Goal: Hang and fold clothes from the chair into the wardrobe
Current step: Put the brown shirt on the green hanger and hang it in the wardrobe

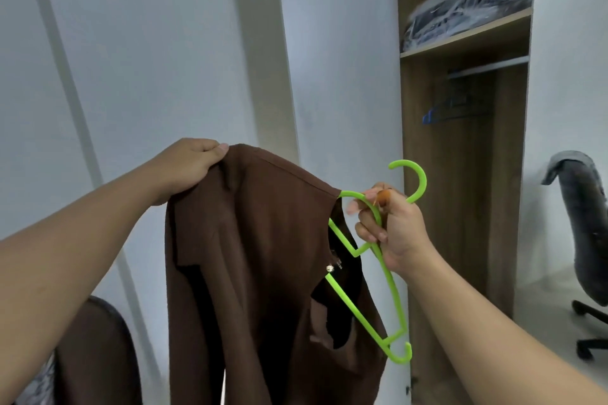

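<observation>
A brown garment (256, 256) hangs in front of me. My left hand (189, 163) grips its shoulder at the top left. My right hand (391, 227) grips a bright green plastic hanger (393, 293) near its neck, tilted so that the hook points up and right. One arm of the hanger is inside the garment's neck opening; the other arm sticks out below, outside the cloth. The open wardrobe (460, 141) stands just behind to the right, with a metal rail (487, 67) under its shelf.
A blue hanger (441, 113) hangs on the rail. Plastic-wrapped dark clothes (467, 10) lie on the upper shelf. An office chair (582, 223) draped with grey cloth stands at the right. Another chair with brown cloth (95, 355) is at the lower left. The white wardrobe door (339, 76) stands open.
</observation>
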